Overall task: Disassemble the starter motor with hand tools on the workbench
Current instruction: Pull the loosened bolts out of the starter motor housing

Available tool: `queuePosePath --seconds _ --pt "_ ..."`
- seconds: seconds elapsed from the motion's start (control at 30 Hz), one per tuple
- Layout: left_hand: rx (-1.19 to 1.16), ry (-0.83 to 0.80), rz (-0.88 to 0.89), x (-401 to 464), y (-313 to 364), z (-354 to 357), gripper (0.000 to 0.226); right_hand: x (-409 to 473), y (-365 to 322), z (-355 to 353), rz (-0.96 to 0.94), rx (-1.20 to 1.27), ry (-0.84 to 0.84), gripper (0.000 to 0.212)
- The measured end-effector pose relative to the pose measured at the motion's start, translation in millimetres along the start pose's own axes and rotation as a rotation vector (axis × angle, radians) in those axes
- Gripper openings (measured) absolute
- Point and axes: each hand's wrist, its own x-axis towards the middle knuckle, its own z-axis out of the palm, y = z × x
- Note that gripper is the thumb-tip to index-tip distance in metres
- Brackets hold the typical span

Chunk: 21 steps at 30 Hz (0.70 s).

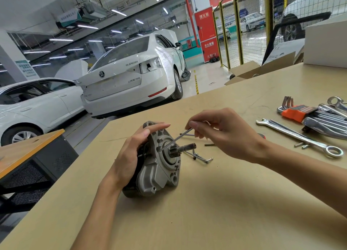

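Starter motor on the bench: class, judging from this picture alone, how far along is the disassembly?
Early stage. Done: loose bolts lie on the workbench by the combination wrench, so some fasteners seem to be out. In hand: the left hand steadies the starter motor while the right hand works a hex key into its front housing. Left: the housing is still on, with pinion and shaft in place.
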Motion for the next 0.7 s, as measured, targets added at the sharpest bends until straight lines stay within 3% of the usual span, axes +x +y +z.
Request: queuePosePath --seconds 0.53,0.7 --pt "0.105 -0.001 0.063 1.2 -1.7 0.3 0.034 -6.8 2.0 15.4 -0.117 -0.134 0.085 0.014" --pt "0.22 -0.023 0.072 1.6 -1.8 2.2 0.023 -10.5 0.9 22.3 -0.356 -0.218 0.046 0.017"
